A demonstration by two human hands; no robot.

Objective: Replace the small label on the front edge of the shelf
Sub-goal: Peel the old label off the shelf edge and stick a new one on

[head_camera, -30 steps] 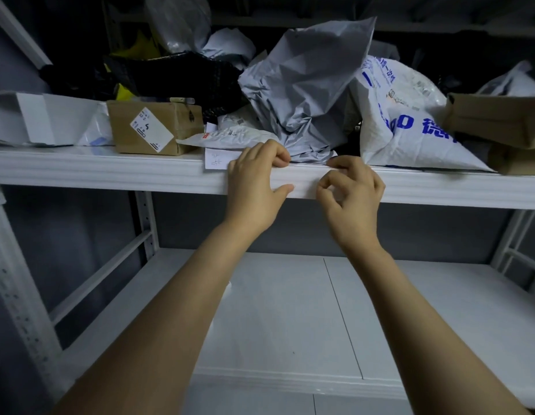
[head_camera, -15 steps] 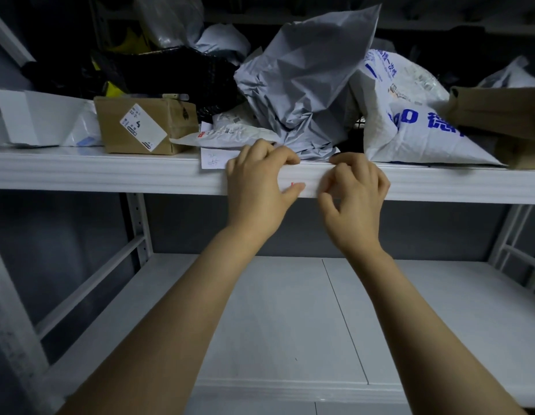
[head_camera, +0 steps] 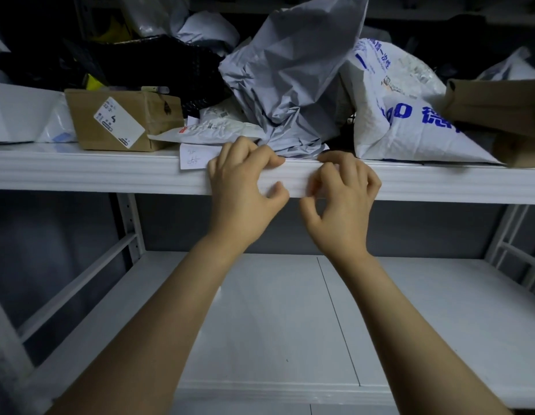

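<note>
Entry: your left hand (head_camera: 242,187), fingers hooked over the shelf (head_camera: 110,172) front edge, likely bracing; right hand (head_camera: 341,202), fingers curled, picking there, grasp unclear; label indiscernible between them, perhaps the slip (head_camera: 192,156) beside.

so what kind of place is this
Probably a parcel storeroom or pickup point: a white metal shelf piled with a crumpled grey mailer bag, a white courier bag with blue print and a cardboard box bearing a shipping label.
</note>
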